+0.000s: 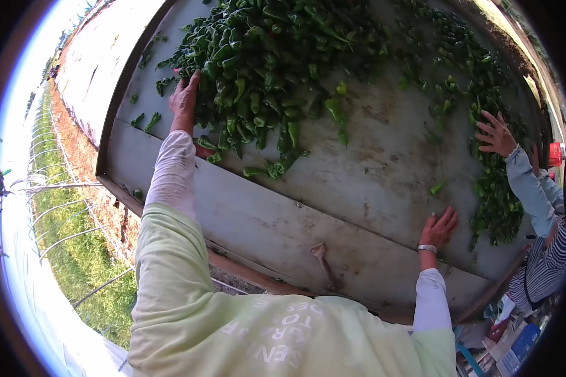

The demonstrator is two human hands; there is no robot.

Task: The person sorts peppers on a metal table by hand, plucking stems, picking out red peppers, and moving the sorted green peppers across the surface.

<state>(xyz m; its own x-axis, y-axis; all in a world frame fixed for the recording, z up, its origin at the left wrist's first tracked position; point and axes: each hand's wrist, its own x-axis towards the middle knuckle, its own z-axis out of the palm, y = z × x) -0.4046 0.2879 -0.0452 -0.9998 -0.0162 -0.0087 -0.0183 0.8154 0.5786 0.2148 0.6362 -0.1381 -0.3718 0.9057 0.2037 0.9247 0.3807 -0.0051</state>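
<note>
My left hand reaches to the left edge of a big pile of green peppers, its thumb and fingers apart against the outer peppers. Nothing shows gripped in it. Palm down and fingers spread, my right hand lies on the pale, stained tabletop near its front edge, with a metal band at the wrist. Just above that hand is a single small green pepper. A few loose peppers lie along the pile's lower edge.
A co-worker in a striped top stands at the right, one hand over a second band of green peppers. Raised rims edge the table. A red container is at far right; boxes sit at lower right.
</note>
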